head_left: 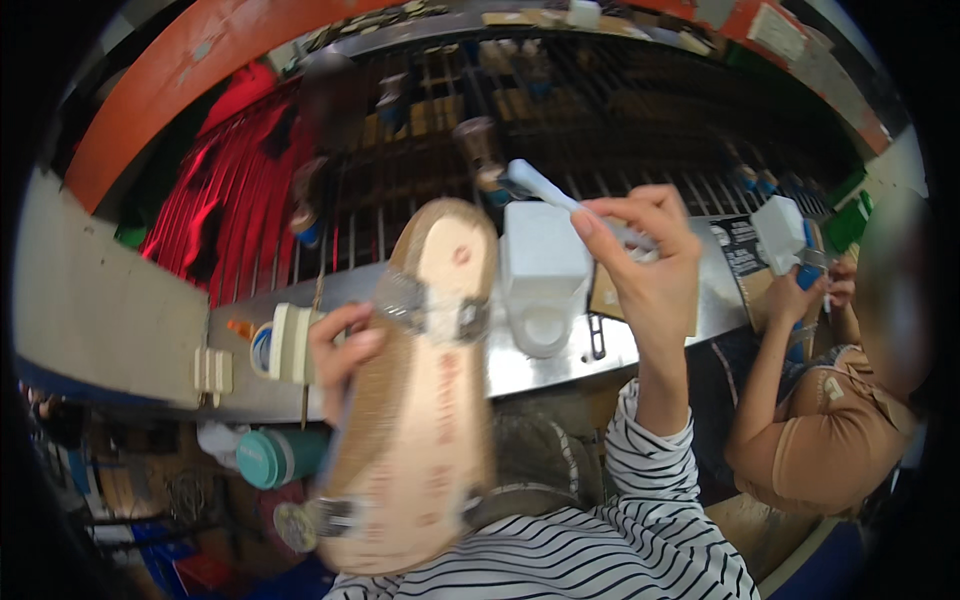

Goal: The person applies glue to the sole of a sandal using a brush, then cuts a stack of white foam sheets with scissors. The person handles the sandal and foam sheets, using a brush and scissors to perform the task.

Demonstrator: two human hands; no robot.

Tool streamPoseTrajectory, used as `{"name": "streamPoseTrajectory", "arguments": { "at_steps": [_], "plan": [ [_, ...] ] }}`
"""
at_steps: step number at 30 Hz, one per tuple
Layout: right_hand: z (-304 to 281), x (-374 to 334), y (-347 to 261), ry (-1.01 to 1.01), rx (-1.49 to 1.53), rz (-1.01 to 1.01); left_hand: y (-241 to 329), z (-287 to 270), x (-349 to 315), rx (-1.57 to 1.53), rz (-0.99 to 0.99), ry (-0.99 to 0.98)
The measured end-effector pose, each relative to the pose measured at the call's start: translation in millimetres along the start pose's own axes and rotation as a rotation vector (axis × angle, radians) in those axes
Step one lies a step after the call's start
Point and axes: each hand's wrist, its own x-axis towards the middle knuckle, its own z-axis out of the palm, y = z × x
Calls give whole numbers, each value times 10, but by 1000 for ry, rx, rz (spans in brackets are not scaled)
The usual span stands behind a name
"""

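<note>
My left hand [343,350] is closed on the edge of a large, unfinished sandal sole [415,410], held up tilted in front of me. The sole has a pale insole face, a tan rim and clear strap pieces near its front and lower end. Raised to the right of it, my right hand [655,250] pinches a slim brush [540,182] with a pale blue-white handle. The brush's dark tip is near the sole's upper end, apart from it. Behind the sole stands a white plastic container [545,250] with a rounded loop at its front.
A metal ledge [610,365] runs across in front of me, beside a dark slatted conveyor [420,170] carrying several sandal pieces. Cream blocks [293,343] sit at left, with a teal bottle [275,457] below. At right, a co-worker [830,420] handles a blue-ended piece beside another white container [778,233].
</note>
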Motion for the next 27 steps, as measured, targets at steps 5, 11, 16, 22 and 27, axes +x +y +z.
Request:
{"name": "streamPoseTrajectory", "arguments": {
  "at_steps": [5,11,16,22,27],
  "plan": [
    [-65,-277,122,-418,559,278,-136,42,-24,-395,-113,103],
    [-26,-720,-28,-284,1041,567,-140,448,-95,-707,-682,3],
    [-580,-249,376,33,1280,743,-95,610,177,-502,-458,-478],
    [-834,945,1646,242,215,659,-793,490,-481,-229,-918,-220],
    [-919,1654,2873,328,-510,338,-1066,476,-1133,45,-850,-115]
  ]
}}
